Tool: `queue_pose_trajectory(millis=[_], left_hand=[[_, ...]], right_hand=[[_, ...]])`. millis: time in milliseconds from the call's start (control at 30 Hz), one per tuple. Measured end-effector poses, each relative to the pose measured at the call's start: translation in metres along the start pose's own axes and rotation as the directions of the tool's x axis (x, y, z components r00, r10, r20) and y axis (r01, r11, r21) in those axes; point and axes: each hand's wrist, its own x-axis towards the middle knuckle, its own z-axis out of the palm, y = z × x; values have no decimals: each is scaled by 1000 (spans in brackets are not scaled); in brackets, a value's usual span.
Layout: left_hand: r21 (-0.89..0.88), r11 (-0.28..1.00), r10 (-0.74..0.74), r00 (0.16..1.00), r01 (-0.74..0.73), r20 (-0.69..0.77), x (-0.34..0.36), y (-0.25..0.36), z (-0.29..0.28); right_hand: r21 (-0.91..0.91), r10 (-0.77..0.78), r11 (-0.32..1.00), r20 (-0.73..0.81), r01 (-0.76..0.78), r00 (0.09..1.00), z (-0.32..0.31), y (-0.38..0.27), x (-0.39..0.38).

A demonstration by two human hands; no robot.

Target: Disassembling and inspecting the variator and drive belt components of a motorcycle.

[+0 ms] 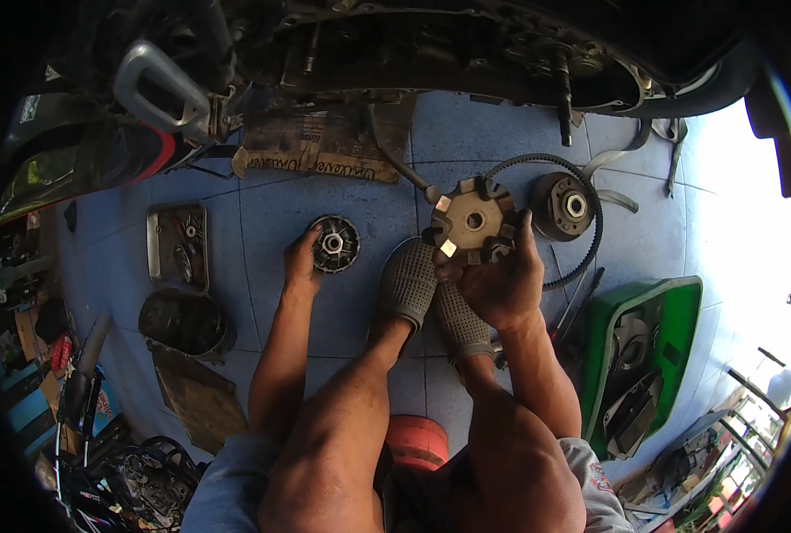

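Left hand [299,258] pinching the rim of the round variator body [347,242], hub nut up, over the blue tiled floor [324,311]; can't tell if it touches down. Right hand [507,289] gripping the slotted ramp plate [493,222] by its edge, flat face up, beyond the shoes [407,284]. Cogged belt [600,222] loops around the clutch assembly [555,218] just beside. Green tray [687,311] with parts further right.
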Motion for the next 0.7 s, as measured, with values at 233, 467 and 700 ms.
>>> queue_pose_trajectory(millis=[233,467,700], left_hand=[[184,979,115,983,-89,-140,12,-11,-29],[772,585,448,892,-247,-55,0,7,-21],[934,127,649,740,-332,175,-6,9,-50]], right_hand=[[-42,22,999,-45,-24,999,1,2,-2],[-115,11,993,-64,-19,998,-10,5,2],[-134,18,990,-119,-34,993,-8,13,6]])
